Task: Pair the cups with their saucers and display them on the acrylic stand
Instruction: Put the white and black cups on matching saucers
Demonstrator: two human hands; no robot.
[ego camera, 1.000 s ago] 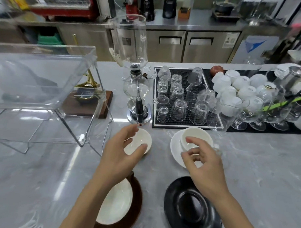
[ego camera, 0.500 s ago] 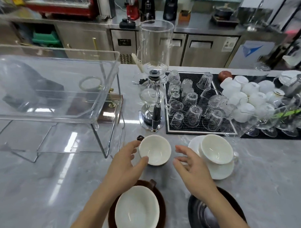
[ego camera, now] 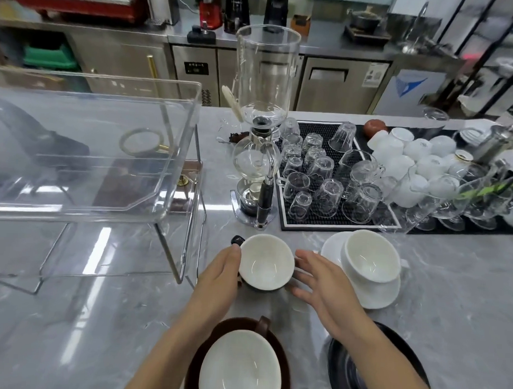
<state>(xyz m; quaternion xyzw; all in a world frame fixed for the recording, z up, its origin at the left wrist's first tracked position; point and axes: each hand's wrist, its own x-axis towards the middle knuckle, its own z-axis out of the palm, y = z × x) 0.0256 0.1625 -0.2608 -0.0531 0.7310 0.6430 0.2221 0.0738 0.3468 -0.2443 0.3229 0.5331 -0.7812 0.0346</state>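
— Since half a second earlier, what has been moved?

— Little has been shifted. The right hand (ego camera: 323, 281) has been brought nearer the black cup (ego camera: 266, 261), and the view has been drawn slightly closer.

— Findings at the left?

— The acrylic stand (ego camera: 174, 191) is seen on the grey counter (ego camera: 114, 320), with nothing of the task's ware set on it.

— And the hands?

— The left hand (ego camera: 222, 276) is laid against the left wall of the black cup, thumb at the rim beside the handle; whether the fingers are closed round the far side cannot be told. The cup, white inside, is stood upright on the counter between both hands. The right hand is held open, fingers spread, just beside the cup's right wall; contact cannot be confirmed, and nothing is held.

— Remaining ware?

— Near the bottom edge, a brown cup (ego camera: 240, 365) is seated on a brown saucer (ego camera: 194, 366). A black saucer (ego camera: 342, 372) lies under the right forearm. Further right, a white cup (ego camera: 371, 256) is paired on its white saucer (ego camera: 382, 294).
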